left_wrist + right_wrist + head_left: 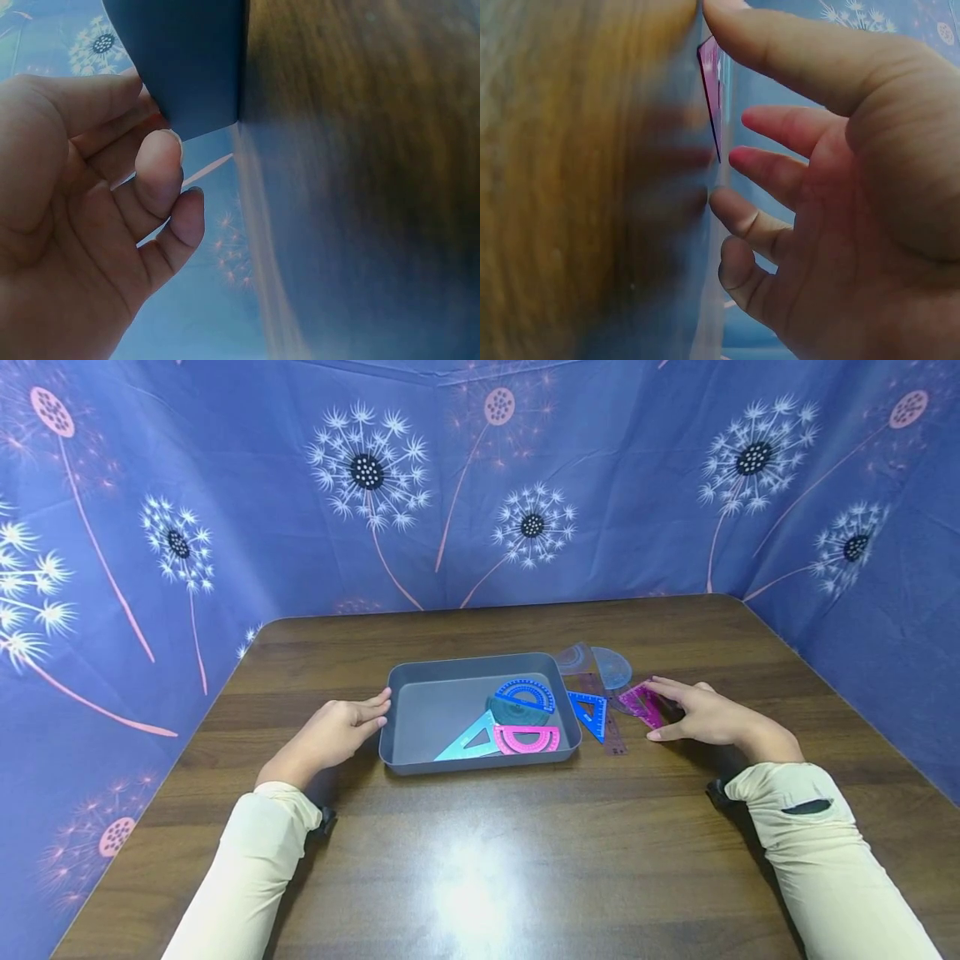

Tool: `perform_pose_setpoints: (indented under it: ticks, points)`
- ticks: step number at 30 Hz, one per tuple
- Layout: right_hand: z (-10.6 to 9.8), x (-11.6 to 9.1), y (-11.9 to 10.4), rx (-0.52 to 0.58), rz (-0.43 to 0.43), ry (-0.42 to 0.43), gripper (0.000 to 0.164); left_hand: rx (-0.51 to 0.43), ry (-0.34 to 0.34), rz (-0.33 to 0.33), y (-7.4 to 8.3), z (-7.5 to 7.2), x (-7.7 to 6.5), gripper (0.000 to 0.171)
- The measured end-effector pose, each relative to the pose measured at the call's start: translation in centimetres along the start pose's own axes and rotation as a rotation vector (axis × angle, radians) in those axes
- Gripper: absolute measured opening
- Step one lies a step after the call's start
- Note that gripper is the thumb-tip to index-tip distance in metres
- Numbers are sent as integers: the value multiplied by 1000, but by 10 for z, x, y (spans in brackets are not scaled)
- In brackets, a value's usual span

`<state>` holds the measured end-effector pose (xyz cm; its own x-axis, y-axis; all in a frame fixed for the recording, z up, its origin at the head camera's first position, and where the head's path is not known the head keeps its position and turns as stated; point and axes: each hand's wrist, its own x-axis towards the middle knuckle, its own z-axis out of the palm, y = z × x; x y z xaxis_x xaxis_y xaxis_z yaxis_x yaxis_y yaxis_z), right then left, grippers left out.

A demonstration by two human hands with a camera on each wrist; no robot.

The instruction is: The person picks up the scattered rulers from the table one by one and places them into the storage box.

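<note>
My left hand touches the outside of the grey tray at its left wall, fingers extended. In the left wrist view, fingertips meet the tray wall. On the right, my right hand reaches over a purple set square, thumb and fingers spread around it. Its edge shows below the thumb in the right wrist view, and the fingers stay apart. Inside the tray lie a blue protractor, a dark green piece, a light teal set square and a pink protractor.
Between tray and right hand lie a blue set square, a clear purple-tinted ruler, a pale blue protractor and a clear set square. Behind the wooden table hangs a blue flowered cloth.
</note>
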<state>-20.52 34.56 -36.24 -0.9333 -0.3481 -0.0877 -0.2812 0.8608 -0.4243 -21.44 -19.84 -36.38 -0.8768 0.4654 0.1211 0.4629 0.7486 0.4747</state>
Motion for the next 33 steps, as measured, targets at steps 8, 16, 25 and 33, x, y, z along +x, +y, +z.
perform_pose_setpoints:
  ticks: [8, 16, 25, 33]
  points:
    - [0, 4, 2, 71, -8, -57, 95, -6, -7, 6, -2, -2, 1, 38]
    - [-1, 1, 4, 8, 5, -43, 91, -6, -20, 7, -3, -2, 3, 38]
    - [-2, 2, 3, 29, 24, -58, 95, -8, -16, 8, -3, -4, 5, 38]
    - [-3, 3, 1, 55, 0, -41, 91, 0, -13, 12, -5, -5, 5, 38]
